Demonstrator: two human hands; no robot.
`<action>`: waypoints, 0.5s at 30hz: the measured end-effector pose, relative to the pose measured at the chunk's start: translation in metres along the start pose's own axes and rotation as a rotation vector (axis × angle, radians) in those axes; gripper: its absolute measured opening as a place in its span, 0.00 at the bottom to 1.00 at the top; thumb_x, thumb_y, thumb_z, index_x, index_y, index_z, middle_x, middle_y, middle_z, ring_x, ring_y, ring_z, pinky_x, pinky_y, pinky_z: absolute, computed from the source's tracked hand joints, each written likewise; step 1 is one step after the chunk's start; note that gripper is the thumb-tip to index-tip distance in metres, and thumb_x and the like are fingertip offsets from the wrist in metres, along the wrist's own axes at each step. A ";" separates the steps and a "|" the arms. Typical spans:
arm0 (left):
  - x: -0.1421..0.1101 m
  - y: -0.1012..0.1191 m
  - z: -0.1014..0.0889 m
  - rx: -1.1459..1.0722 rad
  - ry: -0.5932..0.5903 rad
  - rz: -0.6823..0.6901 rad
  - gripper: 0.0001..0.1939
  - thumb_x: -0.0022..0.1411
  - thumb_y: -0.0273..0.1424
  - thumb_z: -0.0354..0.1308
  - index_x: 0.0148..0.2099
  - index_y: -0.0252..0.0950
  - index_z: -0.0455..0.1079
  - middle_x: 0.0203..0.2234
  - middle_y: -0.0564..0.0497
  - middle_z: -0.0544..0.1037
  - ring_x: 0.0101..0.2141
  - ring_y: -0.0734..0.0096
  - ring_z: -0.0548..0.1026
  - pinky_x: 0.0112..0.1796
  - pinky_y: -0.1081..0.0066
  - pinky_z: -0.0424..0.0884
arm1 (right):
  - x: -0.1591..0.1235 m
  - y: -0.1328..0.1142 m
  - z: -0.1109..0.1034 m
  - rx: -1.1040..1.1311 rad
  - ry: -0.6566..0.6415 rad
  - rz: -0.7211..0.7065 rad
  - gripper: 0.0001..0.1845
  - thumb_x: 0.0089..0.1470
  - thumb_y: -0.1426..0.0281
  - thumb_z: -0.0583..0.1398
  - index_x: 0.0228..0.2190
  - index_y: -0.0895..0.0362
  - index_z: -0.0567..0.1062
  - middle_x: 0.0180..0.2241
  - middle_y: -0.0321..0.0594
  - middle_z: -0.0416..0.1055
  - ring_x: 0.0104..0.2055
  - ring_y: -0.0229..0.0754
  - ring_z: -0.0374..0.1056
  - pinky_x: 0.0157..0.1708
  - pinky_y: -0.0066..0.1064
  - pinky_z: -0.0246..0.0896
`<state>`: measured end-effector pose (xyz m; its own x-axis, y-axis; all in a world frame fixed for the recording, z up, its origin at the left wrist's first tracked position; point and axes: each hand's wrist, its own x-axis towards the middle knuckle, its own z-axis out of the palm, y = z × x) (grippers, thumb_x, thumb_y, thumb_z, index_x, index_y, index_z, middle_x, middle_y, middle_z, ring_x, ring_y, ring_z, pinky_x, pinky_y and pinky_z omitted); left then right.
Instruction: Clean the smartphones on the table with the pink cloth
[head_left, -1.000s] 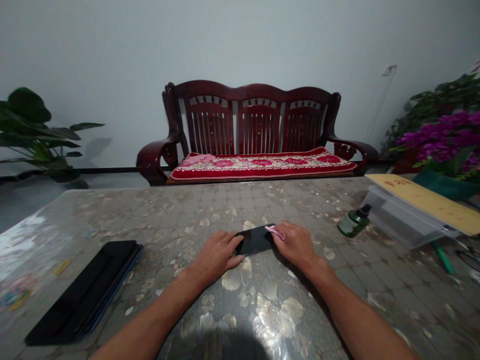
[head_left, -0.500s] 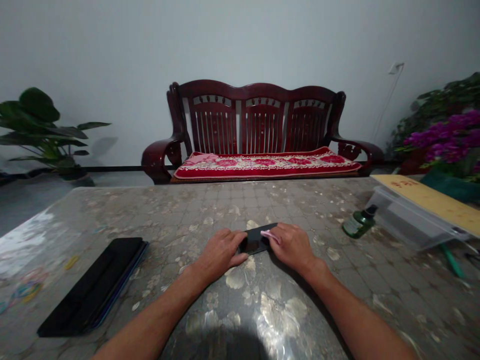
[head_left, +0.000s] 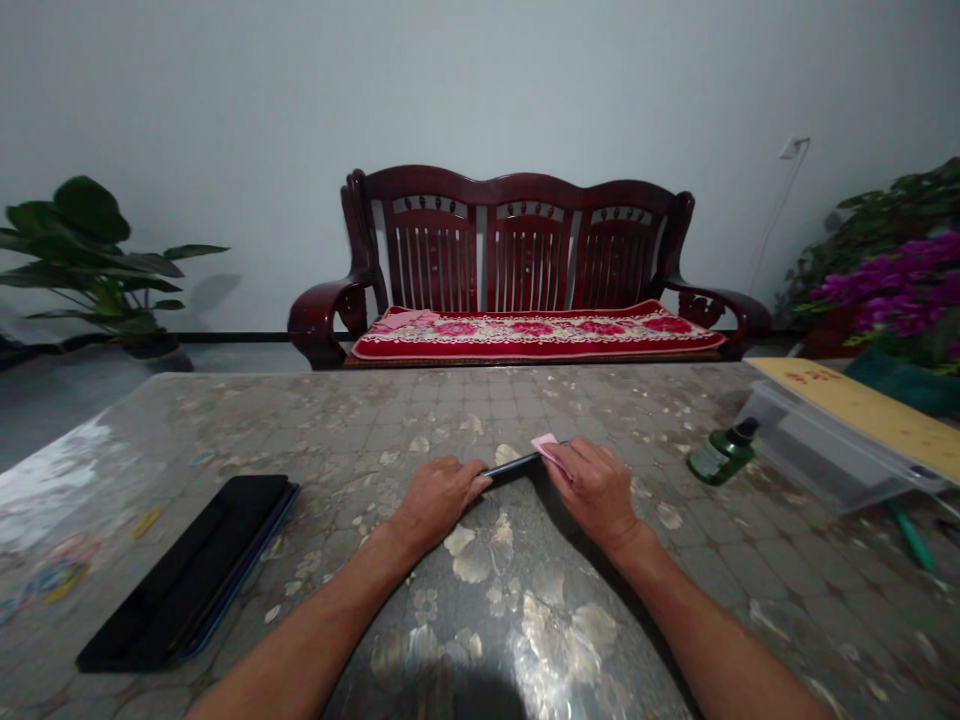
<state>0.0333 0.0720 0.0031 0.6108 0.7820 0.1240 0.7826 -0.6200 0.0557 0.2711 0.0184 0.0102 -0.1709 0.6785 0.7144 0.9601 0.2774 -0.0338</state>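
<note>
A dark, flat smartphone [head_left: 511, 467] is turned nearly edge-on between my hands, above the middle of the table. My left hand [head_left: 441, 492] grips its left end, fingers and thumb pinched together. A small folded pink cloth [head_left: 553, 452] is clasped in my right hand [head_left: 596, 490], pressed along the phone's right part. That hand hides the phone's far right end.
Left of my arms lies a stack of black tablets [head_left: 187, 575], with colored rubber bands [head_left: 56, 580] beyond it. To the right are a green bottle [head_left: 721, 452] and a clear plastic box [head_left: 806, 450] under a yellow board [head_left: 862, 400]. A wooden bench [head_left: 525, 190] stands behind the table [head_left: 300, 410].
The phone has tilted from showing its dark face to showing its narrow edge. My right hand and the pink cloth have shifted slightly right, with more of the cloth visible.
</note>
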 end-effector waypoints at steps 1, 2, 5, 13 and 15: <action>0.000 -0.001 0.001 0.000 0.007 -0.001 0.18 0.74 0.41 0.46 0.52 0.41 0.74 0.32 0.47 0.80 0.36 0.62 0.78 0.38 0.69 0.70 | 0.001 -0.004 0.000 0.001 -0.019 -0.001 0.15 0.67 0.67 0.55 0.37 0.53 0.81 0.25 0.38 0.70 0.29 0.39 0.63 0.34 0.32 0.48; -0.001 -0.002 0.002 -0.002 0.015 0.002 0.18 0.74 0.41 0.45 0.52 0.41 0.74 0.32 0.47 0.80 0.35 0.62 0.78 0.38 0.70 0.70 | 0.002 -0.008 0.001 0.004 -0.040 -0.003 0.15 0.67 0.66 0.55 0.36 0.53 0.81 0.26 0.38 0.71 0.29 0.39 0.63 0.34 0.33 0.48; -0.001 -0.005 0.006 -0.022 0.062 0.028 0.19 0.74 0.42 0.44 0.51 0.42 0.74 0.32 0.48 0.79 0.34 0.64 0.77 0.38 0.71 0.69 | 0.004 -0.019 0.003 0.020 -0.095 -0.049 0.14 0.67 0.67 0.54 0.37 0.53 0.81 0.27 0.39 0.72 0.30 0.40 0.64 0.34 0.34 0.47; 0.000 -0.007 0.010 -0.025 0.113 0.019 0.18 0.75 0.40 0.44 0.50 0.41 0.74 0.31 0.49 0.78 0.33 0.65 0.76 0.38 0.71 0.69 | 0.006 -0.010 0.000 -0.046 -0.064 -0.038 0.14 0.68 0.66 0.55 0.36 0.53 0.80 0.26 0.39 0.71 0.30 0.41 0.62 0.34 0.35 0.45; 0.000 -0.006 0.010 -0.014 0.120 0.019 0.18 0.75 0.40 0.44 0.51 0.41 0.74 0.31 0.48 0.79 0.34 0.65 0.76 0.38 0.71 0.69 | 0.007 -0.014 0.001 -0.039 -0.058 -0.045 0.15 0.68 0.67 0.54 0.36 0.53 0.80 0.26 0.39 0.71 0.30 0.41 0.62 0.34 0.35 0.44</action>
<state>0.0295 0.0766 -0.0072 0.6064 0.7573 0.2425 0.7684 -0.6365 0.0663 0.2566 0.0196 0.0150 -0.2258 0.7043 0.6730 0.9588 0.2828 0.0257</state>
